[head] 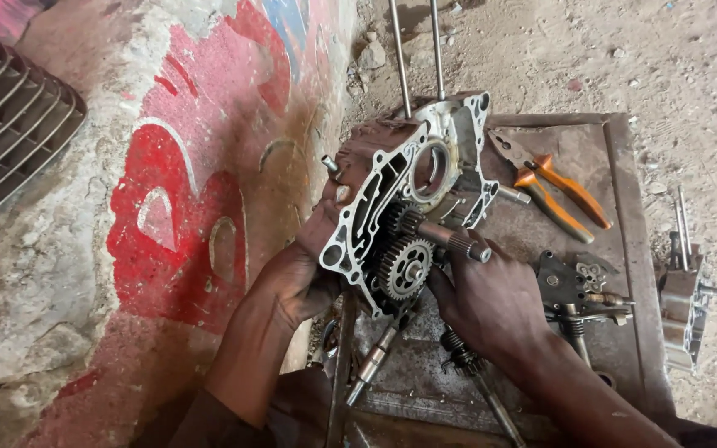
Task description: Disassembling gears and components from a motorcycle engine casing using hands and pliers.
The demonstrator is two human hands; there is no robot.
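An aluminium engine crankcase half (375, 178) stands tilted on its edge over a metal tray (620, 207). Toothed gears (404, 265) and a splined shaft (458, 242) sit inside its open face. My left hand (300, 274) grips the case's left side from behind. My right hand (483, 294) holds the gear cluster and shaft at the case's lower right. Two long studs (400, 58) rise from the top of the case.
Orange-handled pliers (553, 187) lie on the tray's far right. A small dark metal part with a shaft (570, 290) rests by my right hand. Loose shafts (375, 357) lie below the case. A painted wall (168, 207) runs along the left, with a finned cylinder (6, 116).
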